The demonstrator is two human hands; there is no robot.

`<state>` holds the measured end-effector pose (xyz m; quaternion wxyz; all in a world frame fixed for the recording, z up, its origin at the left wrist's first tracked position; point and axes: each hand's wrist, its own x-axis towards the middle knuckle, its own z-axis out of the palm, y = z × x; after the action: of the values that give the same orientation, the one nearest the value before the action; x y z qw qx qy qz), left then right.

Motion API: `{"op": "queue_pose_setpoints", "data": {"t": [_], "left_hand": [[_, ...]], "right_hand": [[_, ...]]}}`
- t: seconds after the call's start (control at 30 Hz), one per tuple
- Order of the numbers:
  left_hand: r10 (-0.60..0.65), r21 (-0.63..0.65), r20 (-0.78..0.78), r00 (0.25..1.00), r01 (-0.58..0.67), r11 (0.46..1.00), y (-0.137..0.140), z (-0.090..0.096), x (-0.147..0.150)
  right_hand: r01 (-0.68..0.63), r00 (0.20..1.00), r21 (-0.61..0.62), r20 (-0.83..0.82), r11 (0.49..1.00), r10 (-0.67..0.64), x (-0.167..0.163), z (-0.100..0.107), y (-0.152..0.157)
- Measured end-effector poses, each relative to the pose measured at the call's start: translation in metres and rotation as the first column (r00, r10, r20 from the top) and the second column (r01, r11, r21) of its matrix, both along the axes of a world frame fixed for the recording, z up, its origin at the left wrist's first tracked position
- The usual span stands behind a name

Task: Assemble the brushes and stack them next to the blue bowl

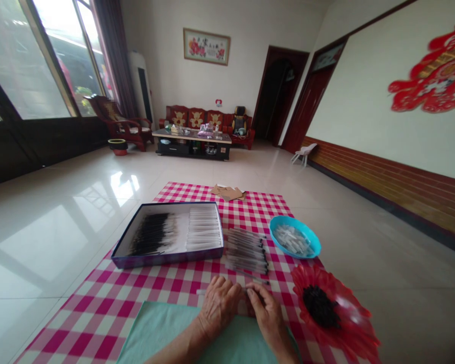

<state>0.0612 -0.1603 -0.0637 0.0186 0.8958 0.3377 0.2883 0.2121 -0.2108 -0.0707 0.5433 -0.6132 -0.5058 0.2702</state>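
My left hand (220, 302) is closed around a thin, pale pen barrel (200, 291), whose end sticks out on the left. At the other end of the barrel, my right hand (264, 309) pinches with thumb and fingertips; any small part between them is hidden. Just beyond my hands lies a row of translucent pens (246, 251) with black ends pointing right. A shallow box (167, 260) behind my left hand holds black sticks with pale tips (151, 232) on its left side and whitish barrels (203, 229) on its right.
A blue bowl (316, 240) holds small clear pieces. The red, petal-edged bowl (358, 316) at right contains small black parts. A green cloth (155, 328) lies under my forearms on the checked tablecloth (87, 308). Torn cardboard (228, 192) sits at the far edge.
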Motion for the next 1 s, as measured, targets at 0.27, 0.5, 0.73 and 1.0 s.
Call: {"op": "queue_pose_setpoints", "data": {"t": [0.27, 0.5, 0.73, 1.0], "left_hand": [[0.021, -0.018, -0.011, 1.0, -0.021, 1.0, 0.0, 0.001, 0.0], [0.017, -0.026, -0.009, 1.0, -0.017, 1.0, 0.0, -0.003, 0.0], [0.009, -0.049, 0.011, 1.0, -0.008, 0.999, 0.001, -0.002, 0.0], [0.04, -0.068, 0.084, 0.996, -0.035, 0.997, 0.006, 0.001, 0.001]], "right_hand": [[-0.04, 0.989, -0.017, -0.144, 0.999, 0.037, 0.0, -0.003, -0.001], [0.029, 0.999, -0.019, 0.045, 0.999, -0.028, -0.002, 0.002, 0.0], [-0.025, 0.997, 0.083, 0.078, 0.996, 0.019, 0.004, 0.006, -0.001], [0.08, 0.992, 0.018, -0.098, 0.997, -0.078, 0.016, 0.013, 0.0]]}}
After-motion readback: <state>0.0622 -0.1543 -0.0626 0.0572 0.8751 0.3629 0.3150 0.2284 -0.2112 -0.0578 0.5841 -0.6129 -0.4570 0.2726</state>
